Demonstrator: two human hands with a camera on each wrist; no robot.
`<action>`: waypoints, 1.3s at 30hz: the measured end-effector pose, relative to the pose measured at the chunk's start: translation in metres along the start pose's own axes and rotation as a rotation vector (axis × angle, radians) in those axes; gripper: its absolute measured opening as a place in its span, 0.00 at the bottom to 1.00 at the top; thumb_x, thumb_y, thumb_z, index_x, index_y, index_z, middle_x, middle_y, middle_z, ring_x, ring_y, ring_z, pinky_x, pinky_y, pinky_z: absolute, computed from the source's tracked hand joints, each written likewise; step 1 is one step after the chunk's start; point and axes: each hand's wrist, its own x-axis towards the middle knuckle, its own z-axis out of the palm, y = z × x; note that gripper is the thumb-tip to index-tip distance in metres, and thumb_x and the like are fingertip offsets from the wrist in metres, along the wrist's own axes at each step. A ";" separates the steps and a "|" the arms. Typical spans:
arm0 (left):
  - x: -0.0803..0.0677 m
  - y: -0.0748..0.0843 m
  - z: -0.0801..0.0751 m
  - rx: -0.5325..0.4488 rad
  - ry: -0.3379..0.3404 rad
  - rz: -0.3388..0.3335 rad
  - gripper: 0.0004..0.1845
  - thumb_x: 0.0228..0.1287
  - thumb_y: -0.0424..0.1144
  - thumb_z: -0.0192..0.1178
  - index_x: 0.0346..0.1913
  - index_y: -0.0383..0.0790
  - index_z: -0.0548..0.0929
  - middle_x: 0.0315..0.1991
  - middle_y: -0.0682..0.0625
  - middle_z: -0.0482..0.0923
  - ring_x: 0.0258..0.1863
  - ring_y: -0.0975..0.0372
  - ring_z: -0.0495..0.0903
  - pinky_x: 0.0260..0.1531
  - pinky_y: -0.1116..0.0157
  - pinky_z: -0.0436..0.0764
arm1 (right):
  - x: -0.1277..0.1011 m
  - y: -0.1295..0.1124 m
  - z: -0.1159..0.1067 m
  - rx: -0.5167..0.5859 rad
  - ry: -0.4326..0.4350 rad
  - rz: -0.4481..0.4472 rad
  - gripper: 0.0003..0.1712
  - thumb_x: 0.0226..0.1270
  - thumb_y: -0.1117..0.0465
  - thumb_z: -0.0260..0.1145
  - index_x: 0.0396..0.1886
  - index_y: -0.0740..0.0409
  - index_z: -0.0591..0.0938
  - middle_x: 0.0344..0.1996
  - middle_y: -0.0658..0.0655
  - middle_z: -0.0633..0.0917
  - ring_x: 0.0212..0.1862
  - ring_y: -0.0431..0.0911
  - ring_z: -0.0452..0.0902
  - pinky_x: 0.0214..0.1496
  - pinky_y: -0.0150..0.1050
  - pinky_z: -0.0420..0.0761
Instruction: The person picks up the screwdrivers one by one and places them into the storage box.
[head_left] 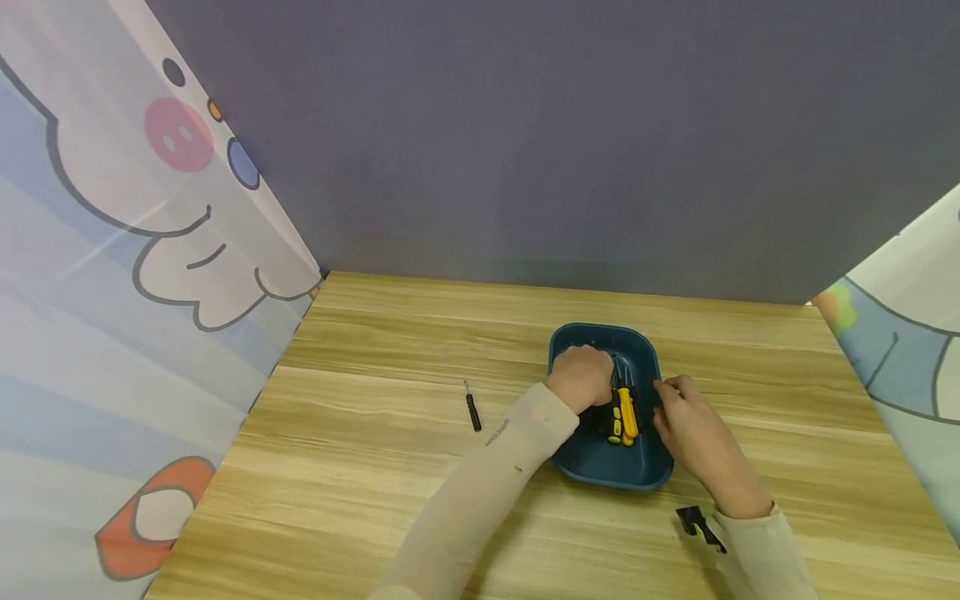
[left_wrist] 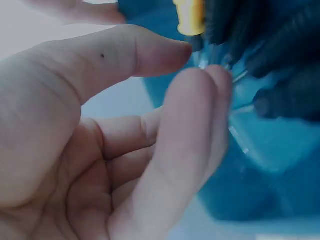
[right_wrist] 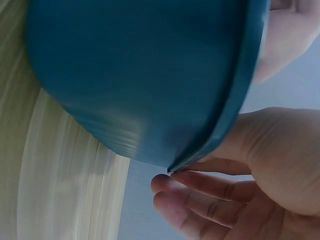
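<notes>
A dark blue plastic bin (head_left: 609,479) stands on the table, holding several screwdrivers. Among them are a yellow-handled screwdriver (head_left: 627,414) and a black-and-yellow one (head_left: 616,418). My left hand (head_left: 581,377) reaches down into the bin's left side. In the left wrist view, its thumb (left_wrist: 150,52) and bent fingers (left_wrist: 187,110) stand slightly apart, tips close to thin metal shafts. Black handles (left_wrist: 287,50) fan out beyond them. At the bin's right wall, my right hand (head_left: 693,429) pinches the rim (right_wrist: 239,97) between thumb and fingers.
A small black screwdriver (head_left: 472,411) lies alone on the wooden table (head_left: 360,450), left of the bin. Behind the table rises a grey panel (head_left: 525,150). Cartoon-printed curtains (head_left: 97,333) hang at both sides. A black clip (head_left: 700,528) sits beside the right sleeve.
</notes>
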 end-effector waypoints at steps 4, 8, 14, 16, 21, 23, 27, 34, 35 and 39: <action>-0.015 -0.009 -0.009 -0.033 0.063 0.028 0.08 0.64 0.46 0.69 0.35 0.45 0.87 0.23 0.54 0.73 0.22 0.63 0.73 0.18 0.70 0.73 | 0.001 -0.001 -0.001 -0.001 -0.012 0.012 0.22 0.59 0.76 0.68 0.52 0.83 0.76 0.45 0.75 0.75 0.39 0.62 0.80 0.39 0.54 0.82; -0.033 -0.023 -0.018 -0.052 0.112 0.056 0.16 0.66 0.45 0.68 0.21 0.45 0.81 0.14 0.55 0.63 0.15 0.65 0.67 0.14 0.71 0.68 | 0.001 -0.002 -0.001 -0.001 -0.023 0.021 0.22 0.60 0.76 0.67 0.53 0.83 0.76 0.45 0.75 0.75 0.40 0.63 0.80 0.40 0.54 0.82; -0.057 -0.052 -0.021 -0.091 0.137 0.042 0.26 0.68 0.42 0.66 0.13 0.47 0.68 0.11 0.56 0.58 0.11 0.66 0.61 0.11 0.71 0.63 | 0.001 -0.001 0.000 -0.006 -0.005 0.001 0.22 0.58 0.76 0.68 0.52 0.83 0.76 0.45 0.75 0.75 0.39 0.62 0.80 0.39 0.54 0.82; -0.063 -0.062 -0.019 -0.110 0.152 0.029 0.26 0.68 0.41 0.66 0.13 0.47 0.67 0.12 0.56 0.60 0.11 0.66 0.61 0.11 0.71 0.63 | 0.000 -0.001 0.000 -0.007 0.010 -0.009 0.22 0.58 0.76 0.69 0.52 0.83 0.76 0.44 0.75 0.76 0.38 0.62 0.80 0.38 0.53 0.82; -0.075 -0.081 -0.012 -0.181 0.182 -0.030 0.24 0.65 0.35 0.64 0.15 0.46 0.65 0.15 0.55 0.62 0.14 0.65 0.61 0.12 0.69 0.63 | 0.000 -0.001 0.001 -0.007 0.029 -0.023 0.23 0.56 0.77 0.70 0.51 0.83 0.77 0.43 0.74 0.76 0.38 0.62 0.80 0.38 0.53 0.82; -0.079 -0.087 -0.009 -0.194 0.179 -0.052 0.24 0.65 0.34 0.63 0.14 0.46 0.64 0.14 0.56 0.60 0.13 0.65 0.59 0.11 0.69 0.62 | -0.001 -0.001 0.001 -0.007 0.029 -0.023 0.23 0.56 0.77 0.70 0.51 0.83 0.77 0.43 0.74 0.76 0.38 0.61 0.80 0.38 0.53 0.82; -0.086 -0.097 -0.005 -0.203 0.167 -0.072 0.27 0.66 0.34 0.63 0.12 0.47 0.61 0.09 0.58 0.55 0.09 0.67 0.56 0.09 0.71 0.59 | -0.001 -0.002 0.000 -0.009 0.020 -0.015 0.22 0.57 0.76 0.69 0.51 0.83 0.76 0.43 0.75 0.76 0.37 0.61 0.80 0.38 0.53 0.82; -0.092 -0.120 0.011 -0.223 0.135 -0.168 0.24 0.68 0.38 0.66 0.13 0.44 0.71 0.10 0.55 0.60 0.09 0.66 0.58 0.09 0.71 0.63 | -0.001 -0.002 0.001 -0.005 0.007 -0.005 0.22 0.58 0.76 0.69 0.52 0.83 0.76 0.44 0.75 0.76 0.38 0.61 0.80 0.37 0.52 0.82; -0.093 -0.123 0.014 -0.229 0.135 -0.179 0.24 0.67 0.37 0.66 0.14 0.43 0.71 0.10 0.55 0.60 0.09 0.66 0.58 0.09 0.71 0.63 | -0.001 -0.002 0.001 -0.006 0.012 -0.008 0.22 0.58 0.76 0.69 0.52 0.83 0.76 0.44 0.75 0.76 0.38 0.61 0.80 0.37 0.52 0.82; -0.095 -0.136 0.024 -0.239 0.147 -0.197 0.25 0.66 0.35 0.66 0.12 0.44 0.68 0.10 0.55 0.58 0.09 0.67 0.56 0.08 0.72 0.61 | -0.001 0.000 0.002 -0.014 0.027 -0.022 0.22 0.56 0.76 0.70 0.51 0.83 0.77 0.44 0.75 0.76 0.37 0.61 0.80 0.37 0.52 0.82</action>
